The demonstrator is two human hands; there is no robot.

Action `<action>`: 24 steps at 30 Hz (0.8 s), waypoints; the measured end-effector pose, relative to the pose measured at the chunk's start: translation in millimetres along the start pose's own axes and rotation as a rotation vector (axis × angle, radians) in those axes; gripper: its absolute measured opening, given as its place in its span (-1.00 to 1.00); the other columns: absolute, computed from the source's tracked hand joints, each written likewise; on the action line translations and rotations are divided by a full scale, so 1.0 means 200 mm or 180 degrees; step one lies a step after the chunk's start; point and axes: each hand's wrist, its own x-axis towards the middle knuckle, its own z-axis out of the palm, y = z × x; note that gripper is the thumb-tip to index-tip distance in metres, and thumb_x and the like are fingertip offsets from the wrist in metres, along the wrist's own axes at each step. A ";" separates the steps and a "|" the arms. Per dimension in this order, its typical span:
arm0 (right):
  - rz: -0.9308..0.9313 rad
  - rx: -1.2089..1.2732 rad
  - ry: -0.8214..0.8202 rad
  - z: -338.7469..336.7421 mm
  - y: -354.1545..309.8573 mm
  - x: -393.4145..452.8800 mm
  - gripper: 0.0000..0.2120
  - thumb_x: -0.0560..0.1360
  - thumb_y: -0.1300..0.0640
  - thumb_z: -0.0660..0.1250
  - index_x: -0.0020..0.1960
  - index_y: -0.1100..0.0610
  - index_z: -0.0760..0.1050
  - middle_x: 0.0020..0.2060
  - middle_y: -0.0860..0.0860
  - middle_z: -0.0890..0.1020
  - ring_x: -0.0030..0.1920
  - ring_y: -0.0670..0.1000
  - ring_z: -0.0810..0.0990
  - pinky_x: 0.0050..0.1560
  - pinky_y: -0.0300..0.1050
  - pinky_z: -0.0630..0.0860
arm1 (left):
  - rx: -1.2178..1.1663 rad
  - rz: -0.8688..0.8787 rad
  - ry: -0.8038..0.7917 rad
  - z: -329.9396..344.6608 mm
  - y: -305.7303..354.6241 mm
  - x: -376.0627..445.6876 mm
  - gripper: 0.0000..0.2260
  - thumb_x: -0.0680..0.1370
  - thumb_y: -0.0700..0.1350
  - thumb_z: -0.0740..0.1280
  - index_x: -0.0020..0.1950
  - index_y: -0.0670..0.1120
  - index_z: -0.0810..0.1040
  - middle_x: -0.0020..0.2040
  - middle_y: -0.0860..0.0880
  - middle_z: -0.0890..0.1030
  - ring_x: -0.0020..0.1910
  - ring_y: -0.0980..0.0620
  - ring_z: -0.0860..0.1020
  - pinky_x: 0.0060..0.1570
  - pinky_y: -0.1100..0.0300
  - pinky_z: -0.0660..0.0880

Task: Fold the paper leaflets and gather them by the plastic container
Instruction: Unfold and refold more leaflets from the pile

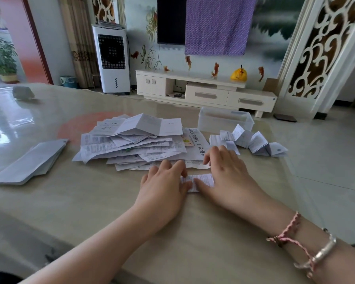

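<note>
A heap of unfolded leaflets (135, 140) lies at the centre of the surface (193, 232). The plastic container (224, 121) stands behind and to the right of the heap. Folded leaflets (252, 142) lie in a cluster just in front of the container, right of the heap. A stack of cards (29, 162) lies well to the left. One small leaflet (201, 182) lies in front of the heap, under the left hand (164, 185) and right hand (228, 173), which rest side by side on it.
</note>
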 end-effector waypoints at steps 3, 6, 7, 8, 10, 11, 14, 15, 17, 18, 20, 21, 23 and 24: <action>0.0005 0.0090 -0.0023 0.01 -0.05 -0.03 -0.63 0.48 -0.19 0.22 0.00 -0.02 0.10 -0.01 -0.07 0.19 0.08 0.00 0.25 0.03 -0.09 0.23 | 0.0159 -0.0036 -0.0070 0.00 0.00 0.00 -0.80 0.58 0.14 0.19 0.15 0.12 0.35 0.17 0.05 0.38 0.23 -0.06 0.33 0.20 0.09 0.24; 0.0081 0.0120 -0.0161 0.02 -0.06 -0.05 -0.68 0.51 -0.14 0.21 -0.01 0.00 0.11 -0.03 -0.06 0.18 0.08 0.02 0.24 0.01 -0.09 0.21 | 0.0293 0.0012 -0.0137 0.00 0.01 0.00 -0.80 0.59 0.14 0.16 0.17 0.11 0.33 0.18 0.04 0.36 0.23 -0.07 0.32 0.20 0.09 0.23; 0.0116 0.0164 -0.0227 0.01 -0.06 -0.05 -0.69 0.51 -0.11 0.20 -0.02 0.01 0.11 -0.04 -0.06 0.18 0.06 0.01 0.24 0.01 -0.09 0.21 | 0.0319 0.0033 -0.0146 0.00 0.01 0.00 -0.80 0.60 0.13 0.15 0.17 0.11 0.32 0.18 0.04 0.36 0.23 -0.07 0.32 0.21 0.08 0.23; 0.0164 0.0195 -0.0295 0.01 -0.05 -0.06 -0.70 0.50 -0.09 0.20 -0.02 0.01 0.11 -0.05 -0.06 0.18 0.03 0.00 0.23 0.02 -0.09 0.21 | 0.0346 0.0045 -0.0158 0.00 0.01 0.00 -0.80 0.60 0.13 0.15 0.17 0.11 0.32 0.18 0.04 0.35 0.23 -0.07 0.32 0.21 0.08 0.23; 0.0294 0.0221 -0.0423 -0.02 -0.01 -0.08 -0.73 0.49 -0.03 0.21 -0.04 0.02 0.11 -0.05 -0.05 0.18 0.00 -0.01 0.20 0.03 -0.10 0.22 | 0.0389 0.0047 -0.0187 0.00 0.01 0.00 -0.81 0.61 0.12 0.14 0.17 0.10 0.31 0.18 0.03 0.35 0.23 -0.07 0.31 0.23 0.07 0.22; 0.0374 0.0242 -0.0486 -0.04 0.01 -0.09 -0.74 0.49 0.00 0.20 -0.04 0.03 0.11 -0.05 -0.04 0.19 -0.01 -0.01 0.20 0.02 -0.10 0.22 | 0.0398 0.0049 -0.0199 0.00 0.01 0.00 -0.82 0.61 0.12 0.13 0.17 0.10 0.31 0.18 0.03 0.34 0.22 -0.07 0.31 0.23 0.07 0.22; 0.0607 0.0429 -0.0712 -0.07 0.07 -0.10 -0.77 0.52 0.03 0.19 -0.07 0.02 0.11 -0.02 -0.04 0.23 0.00 0.00 0.24 0.02 -0.12 0.22 | 0.0401 0.0065 -0.0230 -0.01 0.01 0.00 -0.83 0.61 0.11 0.12 0.15 0.11 0.31 0.16 0.04 0.34 0.20 -0.07 0.32 0.22 0.08 0.23; 0.0619 0.0489 -0.0697 -0.07 0.08 -0.11 -0.77 0.53 0.04 0.20 -0.08 0.02 0.11 -0.02 -0.04 0.25 0.00 0.00 0.25 0.02 -0.13 0.23 | 0.0396 0.0058 -0.0240 -0.01 0.01 -0.01 -0.84 0.61 0.11 0.13 0.15 0.11 0.32 0.16 0.05 0.34 0.19 -0.07 0.32 0.22 0.08 0.23; 0.0540 0.0602 -0.0453 -0.04 0.08 -0.13 -0.78 0.51 0.09 0.23 -0.06 0.01 0.15 -0.01 -0.05 0.27 0.03 -0.01 0.28 0.06 -0.13 0.27 | 0.0369 0.0023 -0.0264 -0.01 0.02 -0.01 -0.84 0.60 0.12 0.13 0.13 0.11 0.32 0.15 0.05 0.34 0.19 -0.07 0.32 0.21 0.08 0.23; 0.0448 0.0660 -0.0249 -0.03 0.07 -0.13 -0.78 0.50 0.12 0.25 -0.05 0.01 0.18 -0.01 -0.06 0.28 0.04 -0.01 0.30 0.08 -0.13 0.28 | 0.0356 0.0004 -0.0255 -0.01 0.02 -0.01 -0.83 0.59 0.13 0.14 0.12 0.11 0.32 0.14 0.05 0.35 0.19 -0.07 0.32 0.21 0.08 0.23; 0.0220 0.0795 0.0132 -0.03 0.06 -0.13 -0.79 0.46 0.16 0.29 -0.04 0.01 0.25 -0.02 -0.07 0.32 0.04 -0.04 0.32 0.10 -0.14 0.30 | 0.0409 0.0004 -0.0209 -0.01 0.03 -0.02 -0.80 0.58 0.16 0.14 0.11 0.10 0.31 0.14 0.04 0.35 0.19 -0.08 0.31 0.20 0.07 0.23; 0.0110 0.0850 0.0260 -0.04 0.05 -0.13 -0.80 0.46 0.16 0.30 -0.04 0.01 0.28 -0.04 -0.08 0.34 0.02 -0.05 0.32 0.09 -0.15 0.30 | 0.0485 0.0031 -0.0203 0.00 0.04 -0.02 -0.79 0.58 0.17 0.13 0.12 0.10 0.30 0.14 0.04 0.34 0.19 -0.09 0.31 0.21 0.07 0.23; -0.0111 0.0884 0.0282 -0.05 0.04 -0.12 -0.81 0.46 0.12 0.33 -0.01 0.01 0.33 -0.03 -0.09 0.39 0.03 -0.07 0.33 0.09 -0.17 0.30 | 0.0625 0.0079 -0.0236 0.00 0.04 -0.02 -0.77 0.59 0.17 0.11 0.15 0.09 0.29 0.16 0.02 0.33 0.20 -0.10 0.31 0.23 0.06 0.23; -0.0214 0.0873 0.0191 -0.04 0.04 -0.12 -0.80 0.46 0.10 0.34 0.02 0.01 0.36 -0.01 -0.11 0.41 0.06 -0.08 0.35 0.11 -0.17 0.31 | 0.0676 0.0105 -0.0267 0.00 0.03 -0.02 -0.77 0.60 0.17 0.10 0.17 0.09 0.28 0.17 0.02 0.32 0.21 -0.10 0.30 0.24 0.05 0.23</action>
